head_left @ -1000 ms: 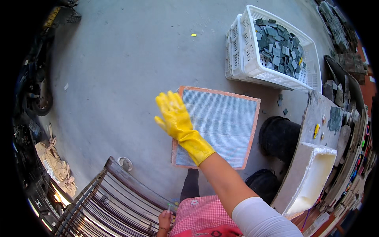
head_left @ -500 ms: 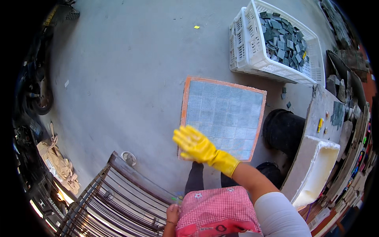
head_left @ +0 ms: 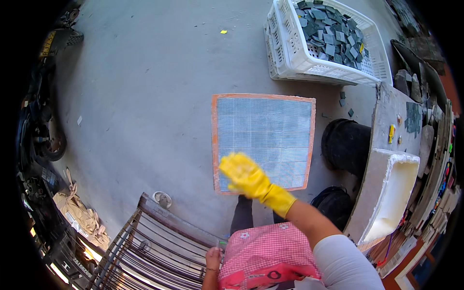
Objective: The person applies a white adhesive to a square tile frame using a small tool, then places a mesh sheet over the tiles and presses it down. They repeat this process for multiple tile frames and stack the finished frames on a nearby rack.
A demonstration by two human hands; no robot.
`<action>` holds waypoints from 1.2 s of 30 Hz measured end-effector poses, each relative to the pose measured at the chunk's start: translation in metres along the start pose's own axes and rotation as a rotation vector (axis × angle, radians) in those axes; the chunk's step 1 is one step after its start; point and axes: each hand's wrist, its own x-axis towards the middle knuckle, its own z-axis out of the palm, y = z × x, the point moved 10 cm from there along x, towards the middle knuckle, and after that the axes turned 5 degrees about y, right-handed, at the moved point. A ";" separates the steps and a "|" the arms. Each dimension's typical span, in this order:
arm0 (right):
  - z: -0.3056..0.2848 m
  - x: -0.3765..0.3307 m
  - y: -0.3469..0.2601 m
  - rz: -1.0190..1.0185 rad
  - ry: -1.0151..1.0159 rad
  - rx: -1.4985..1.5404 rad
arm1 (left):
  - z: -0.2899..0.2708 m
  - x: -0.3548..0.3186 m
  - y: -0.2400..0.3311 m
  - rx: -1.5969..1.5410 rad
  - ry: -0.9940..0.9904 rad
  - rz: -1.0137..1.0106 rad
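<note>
In a yellow rubber glove, my right hand is over the near edge of a square panel with an orange rim. A fine pale mesh covers the panel's blue-grey face, and faint squares show beneath it. The glove's fingers are stretched out and slightly blurred, with nothing seen in them. My bare left hand is low, beside the pink checked apron and the slatted metal rack. Its fingers are curled; a small clear and green bit shows at them, too small to name.
A white plastic crate of dark stone tiles stands far right. Nearer are a black bucket and a white foam box. The dark slatted rack stands near left, a small round dish beyond it. A motorbike wheel shows far left.
My view has shifted, so the panel and crate appear further left. My gloved hand has moved rightward across the panel's near part. The left hand stays low beside the apron.
</note>
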 end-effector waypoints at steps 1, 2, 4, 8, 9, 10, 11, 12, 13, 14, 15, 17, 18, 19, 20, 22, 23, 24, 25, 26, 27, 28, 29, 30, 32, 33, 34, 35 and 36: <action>0.024 -0.019 -0.034 -0.139 -0.018 0.112 | 0.008 -0.003 0.004 0.003 -0.011 0.010; 0.049 -0.035 -0.061 -0.221 -0.056 0.233 | 0.013 -0.005 0.010 0.009 -0.027 0.023; 0.076 -0.049 -0.099 -0.346 -0.219 0.457 | 0.014 -0.007 0.028 0.073 -0.033 0.051; 0.002 0.034 -0.027 -0.200 0.003 0.188 | -0.004 -0.011 0.035 0.032 0.019 0.054; -0.030 0.056 0.014 -0.110 0.110 0.106 | -0.014 -0.006 0.027 0.057 0.039 0.041; -0.058 0.071 0.049 -0.032 0.157 -0.068 | -0.017 -0.003 0.020 0.049 0.053 0.028; -0.085 0.078 0.088 0.066 0.203 -0.188 | -0.019 -0.001 0.018 0.054 0.058 0.015; -0.101 0.072 0.124 0.122 0.223 -0.264 | -0.020 0.000 0.014 0.060 0.067 0.003; -0.110 0.063 0.147 0.176 0.241 -0.333 | -0.022 0.002 0.008 0.045 0.075 0.003; -0.106 0.056 0.143 0.172 0.178 -0.334 | -0.017 0.002 0.007 0.055 0.052 -0.004; -0.099 0.048 0.129 0.162 0.115 -0.331 | -0.009 0.000 0.007 0.059 0.032 -0.010; -0.074 0.014 0.090 0.068 -0.022 -0.237 | 0.011 -0.006 0.013 0.015 0.000 -0.023; -0.051 -0.014 0.064 -0.014 -0.094 -0.149 | 0.014 -0.009 0.013 0.027 -0.013 -0.015; -0.034 -0.041 0.039 -0.103 -0.101 -0.109 | 0.019 -0.008 0.015 0.032 -0.029 0.000; -0.019 -0.060 0.019 -0.100 -0.153 -0.003 | 0.026 -0.007 0.017 0.032 -0.044 0.018; 0.002 -0.085 -0.013 -0.127 -0.254 0.106 | 0.029 -0.007 0.025 0.065 -0.034 0.028; 0.006 -0.090 -0.027 -0.171 -0.256 0.229 | 0.031 -0.011 0.033 0.078 -0.038 0.033; 0.007 -0.089 -0.042 -0.254 -0.289 0.357 | 0.033 -0.014 0.039 0.090 -0.040 0.037; 0.003 -0.084 -0.043 -0.333 -0.263 0.352 | 0.031 -0.015 0.042 0.112 -0.041 0.047; -0.011 -0.069 -0.042 -0.409 -0.239 0.352 | 0.028 -0.014 0.044 0.112 -0.039 0.045; -0.027 -0.044 -0.012 -0.317 -0.129 0.239 | 0.025 -0.015 0.043 0.116 -0.034 0.039; -0.048 -0.018 0.025 -0.218 -0.022 0.127 | 0.023 -0.017 0.041 0.123 -0.029 0.029; -0.074 0.012 0.057 -0.128 0.018 0.028 | 0.020 -0.017 0.038 0.118 -0.006 0.030; -0.098 0.032 0.094 -0.058 0.084 -0.081 | 0.019 -0.015 0.035 0.137 0.007 0.019; -0.123 0.036 0.138 0.018 0.137 -0.220 | 0.020 -0.014 0.030 0.177 0.025 -0.003; -0.126 0.030 0.150 0.019 0.124 -0.241 | 0.023 -0.014 0.029 0.178 0.016 -0.007; -0.129 0.022 0.158 0.020 0.111 -0.263 | 0.027 -0.014 0.028 0.179 0.007 -0.010; -0.123 0.010 0.151 0.017 0.048 -0.286 | 0.031 -0.014 0.027 0.173 0.002 -0.014; -0.117 -0.007 0.138 0.007 -0.003 -0.233 | 0.039 -0.014 0.028 0.143 -0.023 -0.007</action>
